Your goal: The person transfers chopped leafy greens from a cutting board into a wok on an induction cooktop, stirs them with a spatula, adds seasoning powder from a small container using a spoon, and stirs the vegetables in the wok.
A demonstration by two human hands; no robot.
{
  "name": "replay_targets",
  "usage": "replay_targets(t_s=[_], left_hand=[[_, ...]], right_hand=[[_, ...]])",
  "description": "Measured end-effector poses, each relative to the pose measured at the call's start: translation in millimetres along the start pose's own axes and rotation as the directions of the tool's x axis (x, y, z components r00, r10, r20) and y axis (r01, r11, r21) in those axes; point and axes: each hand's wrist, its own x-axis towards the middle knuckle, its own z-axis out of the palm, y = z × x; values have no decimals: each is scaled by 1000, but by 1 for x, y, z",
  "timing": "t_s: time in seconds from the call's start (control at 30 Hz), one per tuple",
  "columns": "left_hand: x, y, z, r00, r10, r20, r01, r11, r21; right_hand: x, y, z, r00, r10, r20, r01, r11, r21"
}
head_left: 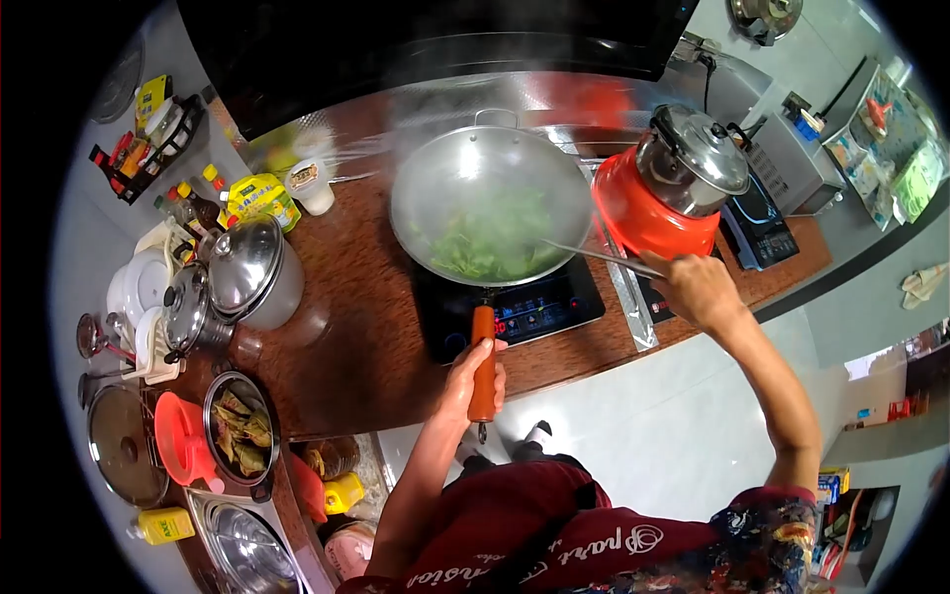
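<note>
Grips the wooden handle [483,388] with the left hand [458,389], clasped right round it. Holds a metal utensil [604,256] by its shaft in the right hand [701,290], well apart from the left and farther forward. Has the wok [426,188] just ahead of the left hand, on a lit cooktop [554,305], with steaming green leaves [485,243] inside and the utensil's far end at them. Has a red base [628,213] and steel pot [683,178] just beyond the right hand, a grey lidded pot [275,295] well to the left of the left hand.

Head camera, facing forward and down
Wide, near view over the apron [524,505], bottom centre, toward the wok [427,198], upper centre.
</note>
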Motion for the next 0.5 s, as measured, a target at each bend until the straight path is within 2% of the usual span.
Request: replay_targets(t_s=[0.07,0.13,0.2,0.23,0.27,0.33,0.37,0.4,0.5], left_hand=[[0,0,1,1000,-7,-6,7,1000,-6],[0,-1,1,1000,-1,-2,1,1000,0],[1,-1,1,1000,10,2,-10,1000,6],[2,-2,1,1000,14,1,-14,1000,6],[2,-3,1,1000,19,0,-19,1000,5],[3,-5,4,1000,30,-1,-30,1000,3],[3,-6,5,999,36,-3,-36,999,-2],[4,-6,6,999,41,-3,-41,999,-11],[5,-8,8,999,51,-7,-52,998,-32]], right_hand=[[25,-22,-2,998,-45,-36,44,999,-15],[52,-37,14,980,-96,-173,91,995,-34],[75,-57,18,979,-102,-179,98,995,-28],[83,-64,32,965,-101,-241,99,995,-17],[84,-68,49,919,-131,-371,135,991,-13],[60,-74,47,921,-184,-344,198,980,5],[46,-72,40,961,-164,-222,173,985,22],[31,-69,38,967,-154,-203,158,987,3],[-1,-45,11,997,-70,15,70,997,41]])
